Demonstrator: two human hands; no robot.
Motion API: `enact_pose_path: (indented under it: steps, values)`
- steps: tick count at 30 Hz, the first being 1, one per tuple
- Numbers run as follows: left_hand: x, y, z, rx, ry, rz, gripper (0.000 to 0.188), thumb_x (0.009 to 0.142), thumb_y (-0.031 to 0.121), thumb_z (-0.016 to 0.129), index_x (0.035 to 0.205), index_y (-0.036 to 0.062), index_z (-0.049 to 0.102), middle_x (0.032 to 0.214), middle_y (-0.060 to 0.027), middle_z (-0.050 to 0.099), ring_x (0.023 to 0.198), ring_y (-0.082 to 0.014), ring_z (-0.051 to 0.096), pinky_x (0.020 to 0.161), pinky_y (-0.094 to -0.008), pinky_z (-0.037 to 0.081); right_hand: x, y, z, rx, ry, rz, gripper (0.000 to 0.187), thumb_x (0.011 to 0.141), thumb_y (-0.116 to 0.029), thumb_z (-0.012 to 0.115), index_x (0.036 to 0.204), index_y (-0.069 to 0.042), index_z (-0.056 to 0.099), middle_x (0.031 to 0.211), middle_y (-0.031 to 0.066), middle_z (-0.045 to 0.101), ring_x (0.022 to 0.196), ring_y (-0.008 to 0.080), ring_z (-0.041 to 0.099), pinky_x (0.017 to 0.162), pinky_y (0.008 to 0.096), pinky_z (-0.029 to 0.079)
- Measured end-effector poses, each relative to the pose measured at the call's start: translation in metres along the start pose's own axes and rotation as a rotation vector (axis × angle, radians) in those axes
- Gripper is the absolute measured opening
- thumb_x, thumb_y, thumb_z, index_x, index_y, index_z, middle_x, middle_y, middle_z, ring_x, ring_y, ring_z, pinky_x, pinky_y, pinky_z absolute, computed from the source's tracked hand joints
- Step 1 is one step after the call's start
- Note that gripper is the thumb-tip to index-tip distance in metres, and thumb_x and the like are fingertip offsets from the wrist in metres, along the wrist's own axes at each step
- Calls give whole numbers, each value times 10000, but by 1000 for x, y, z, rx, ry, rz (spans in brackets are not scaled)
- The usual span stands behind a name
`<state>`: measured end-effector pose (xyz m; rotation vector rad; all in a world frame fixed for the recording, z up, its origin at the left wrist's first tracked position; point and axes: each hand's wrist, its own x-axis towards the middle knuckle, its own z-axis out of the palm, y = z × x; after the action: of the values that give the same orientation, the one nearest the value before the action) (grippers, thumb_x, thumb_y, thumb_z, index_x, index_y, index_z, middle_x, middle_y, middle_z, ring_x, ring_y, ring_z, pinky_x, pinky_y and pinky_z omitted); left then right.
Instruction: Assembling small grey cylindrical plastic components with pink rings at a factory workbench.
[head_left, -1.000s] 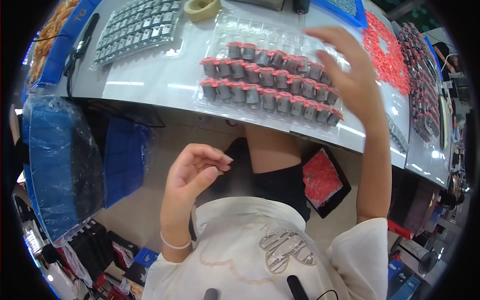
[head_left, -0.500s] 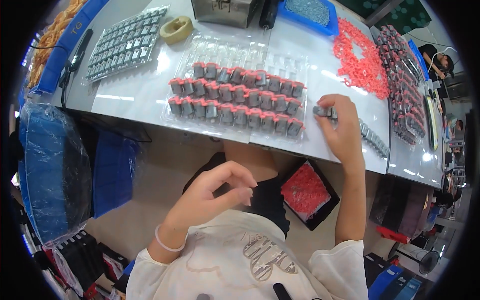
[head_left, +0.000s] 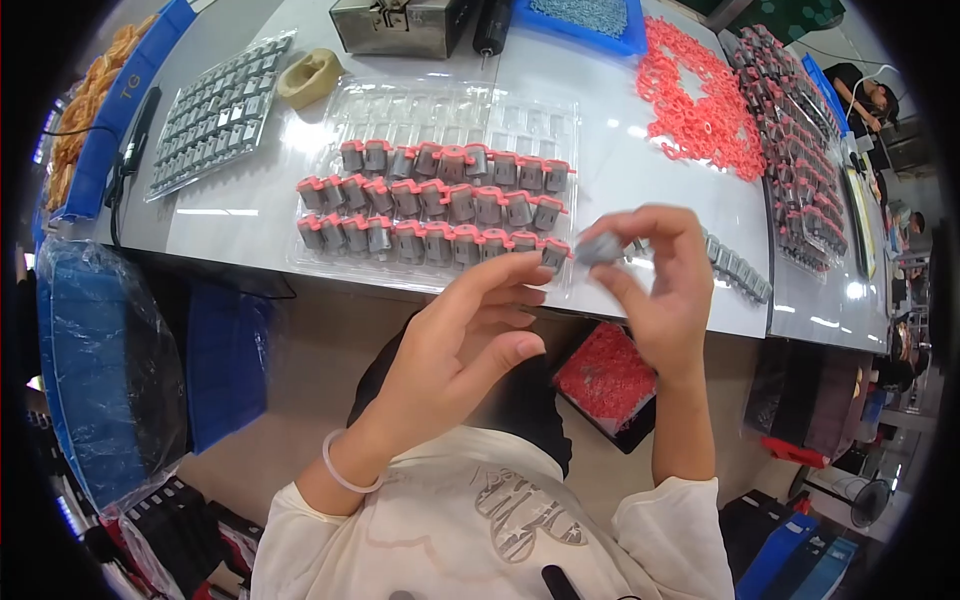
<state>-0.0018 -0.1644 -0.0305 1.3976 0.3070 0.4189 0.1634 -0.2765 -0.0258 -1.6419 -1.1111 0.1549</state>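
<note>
Between the thumb and fingers of my right hand point(head_left: 655, 285) is a small grey metal part point(head_left: 599, 250), smeared by motion, just past the table's front edge. My left hand point(head_left: 450, 350) hangs in front of the table with fingers apart and nothing in it. Close to both hands lies a clear plastic tray point(head_left: 400, 112), its near rows filled with grey parts wearing red caps point(head_left: 462, 203). A line of bare grey parts point(head_left: 738, 268) stands on the table to the right of my right hand.
Loose red rings point(head_left: 700, 95) are spread at the back right, beside a blue bin point(head_left: 580, 20) of small bluish pieces. Capped parts point(head_left: 795, 150) stand further right. A tray of grey parts point(head_left: 220, 115), a tape roll point(head_left: 308, 78) and a metal box point(head_left: 400, 25) sit behind. Below is a red-filled bin point(head_left: 608, 378).
My right hand has lifted a grey part off the table and brought it left, toward me. The left hand has moved up and right, its fingers spreading.
</note>
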Motion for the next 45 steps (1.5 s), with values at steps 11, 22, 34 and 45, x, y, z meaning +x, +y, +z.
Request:
enact_pose_path:
  steps: [11,22,34,45]
  values:
    - [-12,-20,-8,-450,-2,-153,357,814,71,666,1105,-34,487,953,-148,614,822,-207,637,697,-311,557,4,-23,13,-11,-242,-162,221,648,66,671,847,-19,629,866,99,588,834,183,574,728,284,454]
    - [-38,0,-31,-431,42,-245,267,810,-8,618,1050,-53,511,1139,-251,558,1011,-267,603,845,-336,530,71,95,-70,-777,-34,78,133,790,-74,603,896,2,625,880,117,597,757,254,585,705,335,465]
    - [-73,-12,-43,-399,167,-222,535,796,321,689,1187,-2,521,849,-109,603,753,-166,604,614,-229,493,73,71,-57,-711,55,218,127,848,-110,545,897,0,586,798,84,589,726,159,548,680,278,431]
    - [-68,-20,-31,-529,199,-215,483,750,223,745,1107,-20,529,905,-119,615,790,-178,629,614,-241,530,-27,-69,63,429,-290,224,182,815,-9,626,979,35,563,846,91,592,732,126,571,640,228,464]
